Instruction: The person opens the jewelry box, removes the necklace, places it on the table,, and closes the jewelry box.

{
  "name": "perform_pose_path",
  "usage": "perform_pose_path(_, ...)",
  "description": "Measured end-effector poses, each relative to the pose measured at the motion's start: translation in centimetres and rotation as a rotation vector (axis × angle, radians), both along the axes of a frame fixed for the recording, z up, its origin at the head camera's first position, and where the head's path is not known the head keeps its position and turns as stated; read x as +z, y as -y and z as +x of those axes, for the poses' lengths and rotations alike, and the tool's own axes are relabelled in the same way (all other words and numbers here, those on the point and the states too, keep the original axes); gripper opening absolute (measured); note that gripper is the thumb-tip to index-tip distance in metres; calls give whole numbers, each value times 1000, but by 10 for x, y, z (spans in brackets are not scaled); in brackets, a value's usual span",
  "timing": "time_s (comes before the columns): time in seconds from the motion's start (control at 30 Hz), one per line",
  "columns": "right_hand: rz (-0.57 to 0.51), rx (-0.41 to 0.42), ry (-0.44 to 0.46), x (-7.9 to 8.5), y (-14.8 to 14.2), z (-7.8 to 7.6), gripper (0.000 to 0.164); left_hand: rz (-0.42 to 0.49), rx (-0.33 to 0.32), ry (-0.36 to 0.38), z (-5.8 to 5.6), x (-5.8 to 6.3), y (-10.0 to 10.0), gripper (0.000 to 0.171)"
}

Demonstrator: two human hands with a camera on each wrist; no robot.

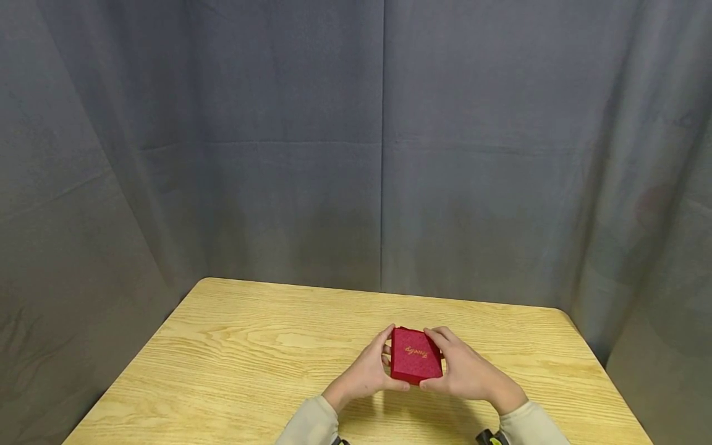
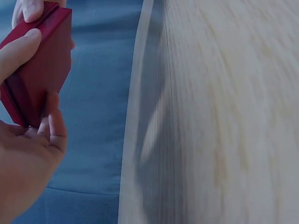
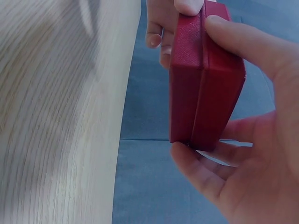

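Note:
A small red jewelry box [image 1: 416,355] with gold lettering on its lid is held up above the table by both hands. My left hand [image 1: 367,371] grips its left side, thumb at the near edge and fingers at the far edge. On the opposite side my right hand [image 1: 467,371] grips it the same way. A seam runs round the box [image 3: 205,79] in the right wrist view, and the lid looks closed. The left wrist view shows the box [image 2: 46,60] tilted between the thumbs and fingers, well off the wooden surface.
Below the hands lies a light wooden table [image 1: 239,358] with rounded far corners. Grey-blue curtains [image 1: 289,154] hang behind it and along both sides. Shadows of the hands fall on the wood near the front.

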State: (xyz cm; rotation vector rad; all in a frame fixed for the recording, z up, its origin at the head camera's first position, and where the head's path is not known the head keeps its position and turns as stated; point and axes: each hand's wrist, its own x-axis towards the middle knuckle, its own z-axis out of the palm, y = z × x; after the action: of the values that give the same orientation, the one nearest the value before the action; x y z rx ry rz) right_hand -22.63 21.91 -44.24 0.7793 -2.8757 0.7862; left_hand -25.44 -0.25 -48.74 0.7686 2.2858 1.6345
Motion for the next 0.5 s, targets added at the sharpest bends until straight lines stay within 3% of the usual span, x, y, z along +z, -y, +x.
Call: perform_pose_path(0.5,15,-16,-42,4,4,3,88,10,-16,3,3,0,2,110)
